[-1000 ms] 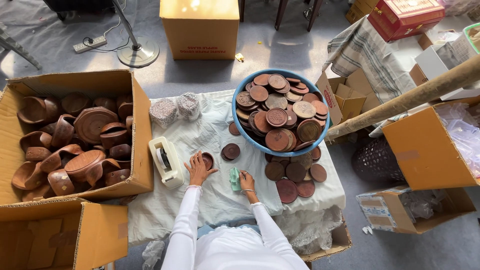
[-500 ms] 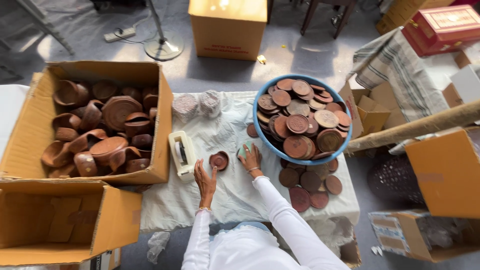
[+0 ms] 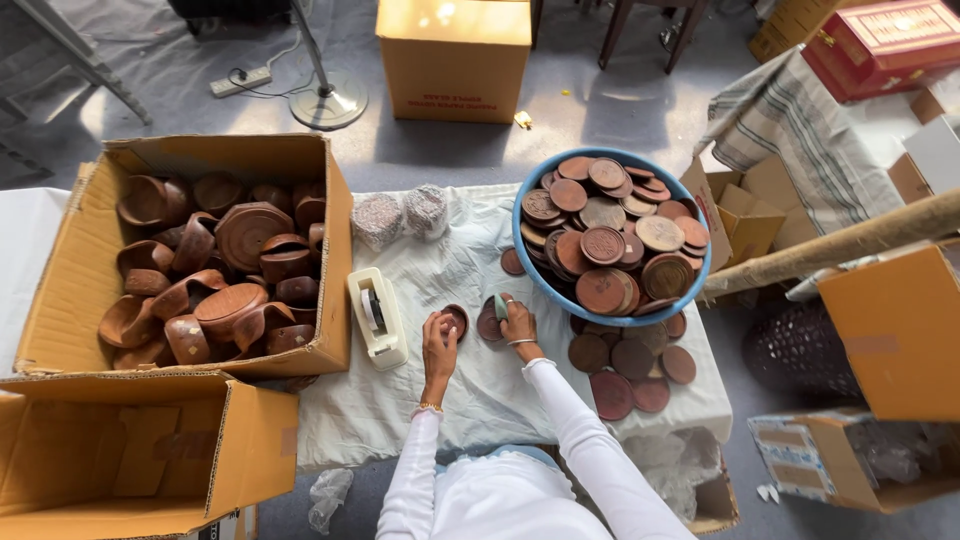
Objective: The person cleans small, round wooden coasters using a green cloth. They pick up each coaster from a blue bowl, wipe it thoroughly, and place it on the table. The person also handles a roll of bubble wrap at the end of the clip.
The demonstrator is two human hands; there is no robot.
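A grey floor crowded with cardboard boxes surrounds a low desk (image 3: 400, 420) draped in white cloth. On the cloth a small round brown wooden lid (image 3: 456, 320) lies under the fingertips of the left hand (image 3: 438, 338), whose fingers are spread loosely and rest on its near edge rather than clamped round it. Just beside it at three o'clock lies a second brown disc (image 3: 489, 324), and the right hand (image 3: 517, 319) is on it, fingers curled together around a small pale green pad (image 3: 501, 305) pressed against the disc. At nine o'clock from the lid stands a cream tape dispenser (image 3: 377, 316). At two o'clock sits a blue bowl (image 3: 524, 262) heaped with brown wooden discs, with more loose discs (image 3: 628, 362) scattered on the cloth at four o'clock. At twelve o'clock lie two wrapped bundles (image 3: 403, 213). Farther out at nine o'clock, an open cardboard box (image 3: 325, 180) holds brown wooden cups and lids.
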